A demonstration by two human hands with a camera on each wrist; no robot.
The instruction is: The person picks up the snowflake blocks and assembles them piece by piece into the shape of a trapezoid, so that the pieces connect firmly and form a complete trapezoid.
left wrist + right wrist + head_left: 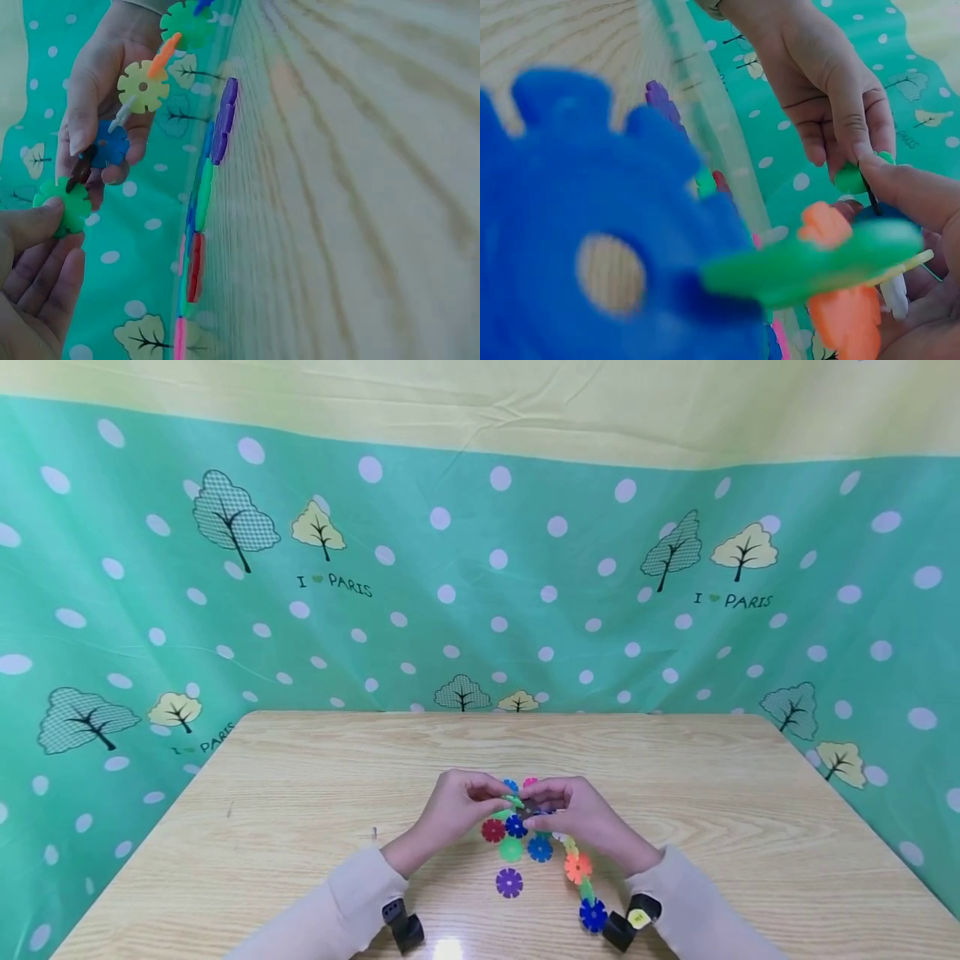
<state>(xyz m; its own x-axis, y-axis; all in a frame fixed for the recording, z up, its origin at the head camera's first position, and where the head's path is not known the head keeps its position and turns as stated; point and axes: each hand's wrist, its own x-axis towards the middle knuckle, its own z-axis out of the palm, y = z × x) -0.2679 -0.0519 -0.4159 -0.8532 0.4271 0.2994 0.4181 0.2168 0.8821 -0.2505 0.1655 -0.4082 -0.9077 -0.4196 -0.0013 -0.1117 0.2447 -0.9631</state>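
My left hand (461, 806) pinches a green notched plastic disc (64, 206) between thumb and fingers. Facing it, my right hand (585, 814) grips the upper end of a chain of interlocking discs. A dark brown disc (82, 166) at that end meets the green one edge-on; whether their slots are engaged I cannot tell. Below it in the chain come a blue disc (111, 146), a white one (124, 112), a yellow one (142, 86), an orange one (577, 867), another green one (187, 26) and a dark blue one (592, 915), which dangles near the right wrist.
Loose discs lie on the wooden table (300, 827) under and in front of the hands, among them a purple (509, 883), a red (492, 831), a light green (511, 849) and a blue one (540, 848). A patterned green cloth (405, 627) hangs behind the table.
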